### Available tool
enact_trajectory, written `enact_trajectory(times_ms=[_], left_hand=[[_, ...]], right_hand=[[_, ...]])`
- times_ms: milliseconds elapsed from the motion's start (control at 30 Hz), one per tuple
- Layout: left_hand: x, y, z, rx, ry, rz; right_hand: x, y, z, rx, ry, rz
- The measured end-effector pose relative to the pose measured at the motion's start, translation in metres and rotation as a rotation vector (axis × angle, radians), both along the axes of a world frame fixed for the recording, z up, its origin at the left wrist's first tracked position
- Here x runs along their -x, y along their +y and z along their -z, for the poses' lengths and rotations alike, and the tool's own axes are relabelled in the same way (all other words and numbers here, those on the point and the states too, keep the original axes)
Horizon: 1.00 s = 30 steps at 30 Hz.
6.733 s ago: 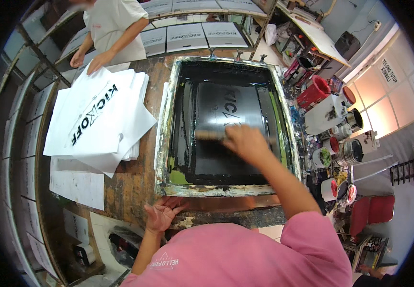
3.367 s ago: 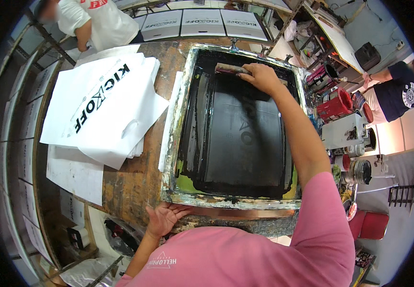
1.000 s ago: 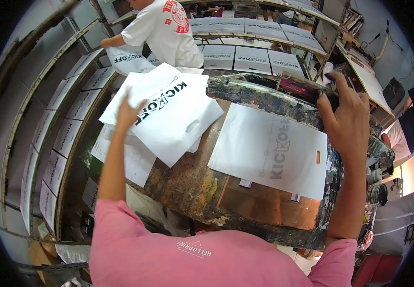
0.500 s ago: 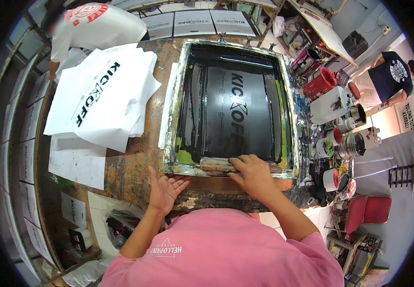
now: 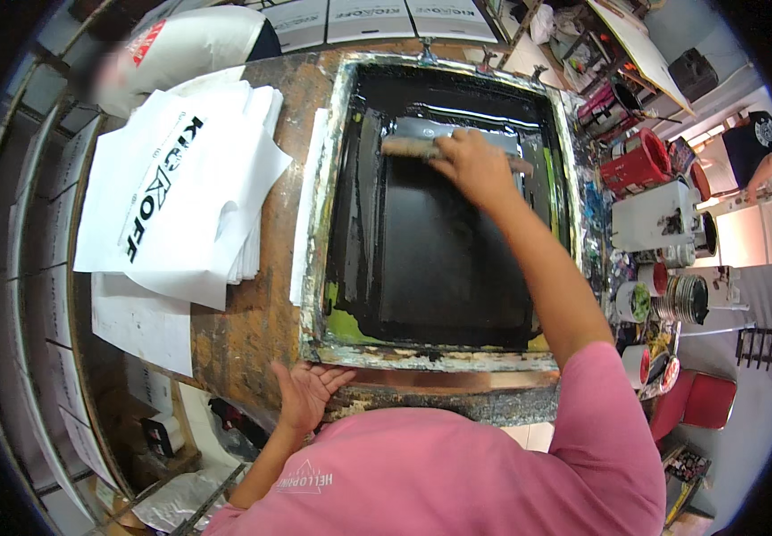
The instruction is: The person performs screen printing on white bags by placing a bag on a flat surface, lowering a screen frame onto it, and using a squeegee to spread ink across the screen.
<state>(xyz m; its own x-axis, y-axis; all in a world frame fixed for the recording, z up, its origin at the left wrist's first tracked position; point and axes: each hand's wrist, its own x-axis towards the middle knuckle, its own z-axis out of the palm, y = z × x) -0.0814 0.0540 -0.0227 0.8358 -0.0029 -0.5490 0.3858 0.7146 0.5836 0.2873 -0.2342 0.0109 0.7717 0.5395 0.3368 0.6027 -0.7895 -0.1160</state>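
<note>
A squeegee lies crosswise near the far end of the screen-printing frame, with my right hand closed over its right part. Black ink coats the mesh, dark and even on the near side of the squeegee; a greyer strip shows just beyond it. My left hand is palm up, its fingers spread, at the near left corner of the frame. Its fingertips reach the frame's lower edge; whether they go under it is hard to see.
Left of the frame is a stack of printed white sheets on the stained wooden table. Ink cans and a red bucket crowd the right edge. A person in a white shirt bends at far left; another in dark clothes is at right.
My right hand has pushed the squeegee from the frame's near edge to its far end. The lettering on the mesh is now covered in black. My left hand keeps its place by the corner.
</note>
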Motion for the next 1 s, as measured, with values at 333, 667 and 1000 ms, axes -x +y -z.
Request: enact_trajectory(times_ms=[333,667,1000], left_hand=[[0.011,0.012,0.019,0.216,-0.316,0.058],[0.007,0.013,0.023,0.282,-0.417,0.115],[-0.010,0.007,-0.030,0.436,-0.669,0.214]], right_hand=[[-0.097,-0.008,-0.030,0.075,0.117,-0.052],[0.092,-0.012,-0.032,0.059,0.078,0.019],[0.272,-0.017,-0.149,0.032,0.050,0.020]])
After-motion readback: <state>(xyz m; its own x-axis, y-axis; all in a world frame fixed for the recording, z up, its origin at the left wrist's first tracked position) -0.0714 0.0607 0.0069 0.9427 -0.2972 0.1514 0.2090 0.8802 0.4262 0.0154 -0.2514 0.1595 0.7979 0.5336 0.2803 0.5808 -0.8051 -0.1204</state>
